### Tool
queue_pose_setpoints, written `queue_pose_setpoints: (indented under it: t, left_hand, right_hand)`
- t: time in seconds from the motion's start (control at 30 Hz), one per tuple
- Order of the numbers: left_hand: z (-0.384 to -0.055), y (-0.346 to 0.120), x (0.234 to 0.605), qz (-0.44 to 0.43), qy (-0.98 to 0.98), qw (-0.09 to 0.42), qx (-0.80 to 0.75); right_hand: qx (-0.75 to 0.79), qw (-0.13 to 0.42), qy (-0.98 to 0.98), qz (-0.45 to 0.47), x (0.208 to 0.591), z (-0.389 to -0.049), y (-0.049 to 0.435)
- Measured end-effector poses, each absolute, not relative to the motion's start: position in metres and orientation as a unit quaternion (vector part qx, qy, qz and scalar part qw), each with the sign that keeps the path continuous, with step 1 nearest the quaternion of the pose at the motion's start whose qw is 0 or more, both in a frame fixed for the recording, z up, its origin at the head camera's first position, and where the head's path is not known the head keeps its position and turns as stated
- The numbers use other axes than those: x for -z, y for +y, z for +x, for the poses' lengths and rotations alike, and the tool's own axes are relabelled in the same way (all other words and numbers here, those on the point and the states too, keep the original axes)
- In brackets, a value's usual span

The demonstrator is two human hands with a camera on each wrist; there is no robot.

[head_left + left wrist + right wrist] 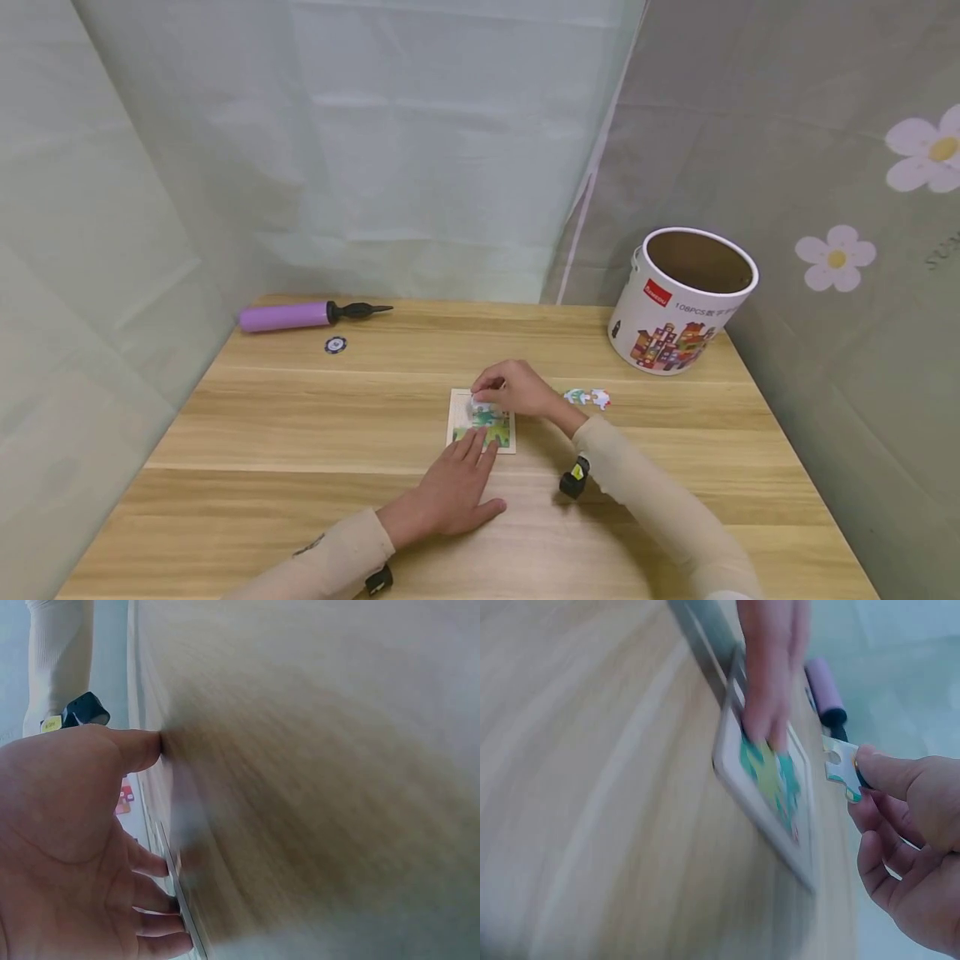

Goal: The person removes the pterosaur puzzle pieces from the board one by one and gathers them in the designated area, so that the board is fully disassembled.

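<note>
A small framed jigsaw puzzle [506, 431] lies on the table in front of me, its lower part filled with green and yellow pieces. My left hand [459, 486] rests its straight fingertips on the lower edge of it, thumb spread out on the wood. Over the puzzle's upper part, my right hand [515, 390] pinches a jigsaw piece [842, 769] between thumb and forefinger. That piece is pale with a bit of green, and the right wrist view shows it raised above the frame. Right of the puzzle lie several loose jigsaw pieces [587, 397], close by the right wrist.
A purple hand pump [288, 317] with a black nozzle lies at the back left, a poker chip [335, 344] just in front of it. At the back right stands a large white bucket [637, 321] with printed blocks. Cloth curtains [450, 150] close in the table's back and sides.
</note>
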State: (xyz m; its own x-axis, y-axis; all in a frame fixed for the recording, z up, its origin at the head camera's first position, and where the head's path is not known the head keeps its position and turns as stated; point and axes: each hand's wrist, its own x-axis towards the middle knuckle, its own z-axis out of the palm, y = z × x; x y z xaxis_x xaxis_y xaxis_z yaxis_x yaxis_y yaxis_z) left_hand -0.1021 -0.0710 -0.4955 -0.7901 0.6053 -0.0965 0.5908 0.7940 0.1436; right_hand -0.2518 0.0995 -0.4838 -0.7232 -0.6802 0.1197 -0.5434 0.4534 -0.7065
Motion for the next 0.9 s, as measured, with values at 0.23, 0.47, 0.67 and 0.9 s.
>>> queue_pose_setpoints:
  t: [0.23, 0.47, 0.67, 0.9]
  left_hand:
    - [-0.099, -0.069, 0.489, 0.306, 0.948, 0.082, -0.046]
    - [-0.099, -0.069, 0.49, 0.307, 0.948, 0.077, -0.035]
    - [-0.099, -0.07, 0.493, 0.308, 0.948, 0.076, -0.036]
    - [-0.1, -0.07, 0.494, 0.312, 0.948, 0.057, -0.031]
  right_hand:
    - [0.376, 0.077, 0.862, -0.33, 0.479, -0.253, 0.139]
    - [0.378, 0.081, 0.869, -0.308, 0.479, -0.248, 0.171]
    - [0.364, 0.065, 0.883, -0.289, 0.483, -0.242, 0.193]
    - [0.362, 0.057, 0.884, -0.291, 0.487, -0.236, 0.207]
